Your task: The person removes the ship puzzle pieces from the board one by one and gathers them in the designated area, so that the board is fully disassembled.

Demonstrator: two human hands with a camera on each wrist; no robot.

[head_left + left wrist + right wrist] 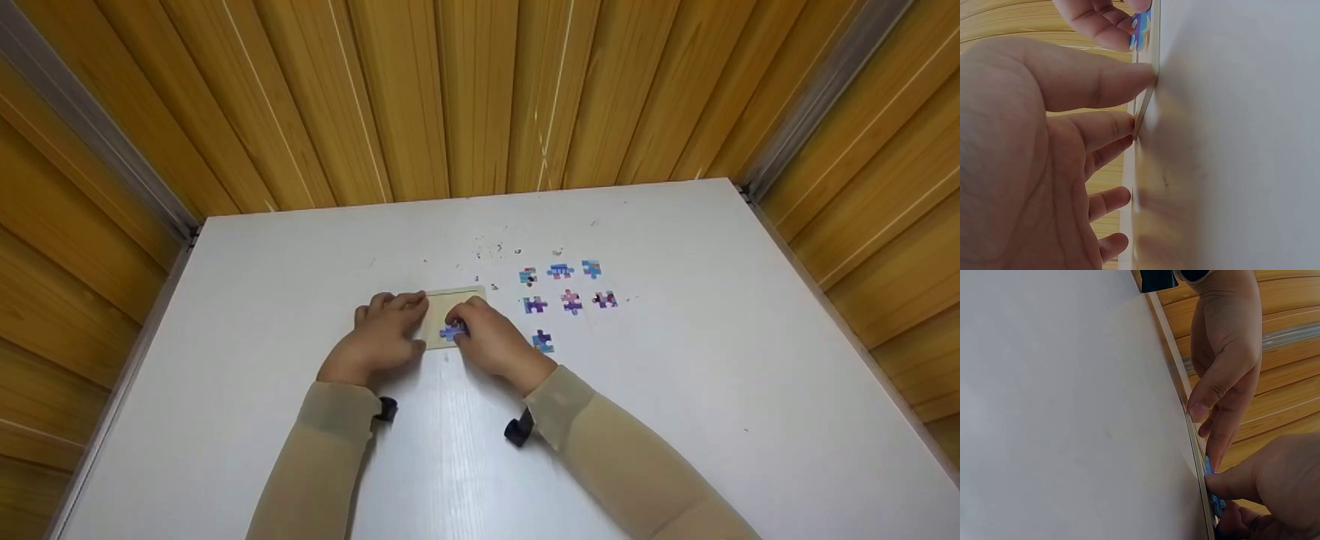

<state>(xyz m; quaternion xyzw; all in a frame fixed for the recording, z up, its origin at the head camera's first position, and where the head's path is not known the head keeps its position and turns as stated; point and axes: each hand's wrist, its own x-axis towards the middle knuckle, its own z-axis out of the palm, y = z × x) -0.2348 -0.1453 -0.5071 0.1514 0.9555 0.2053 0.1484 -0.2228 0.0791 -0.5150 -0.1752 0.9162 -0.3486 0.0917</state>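
Observation:
A small pale wooden puzzle tray (437, 302) lies flat on the white table. My left hand (386, 330) holds its left side, thumb at the near corner and forefinger at the far one; the left wrist view shows the thumb (1123, 84) against the tray's edge. Over the tray, my right hand (491, 337) pinches a purple-blue jigsaw piece (448, 331), partly hidden by the fingers. In the left wrist view this piece (1140, 28) stands slightly tilted at the tray. The right wrist view shows its blue edge (1217, 503) beside the right thumb.
Several loose jigsaw pieces lie right of the tray, among them a pink one (571, 301), a blue one (592, 268) and one (543, 342) near my right wrist. Dark specks dot the white table (660, 360) behind the tray. Wood-patterned walls (480, 97) enclose it.

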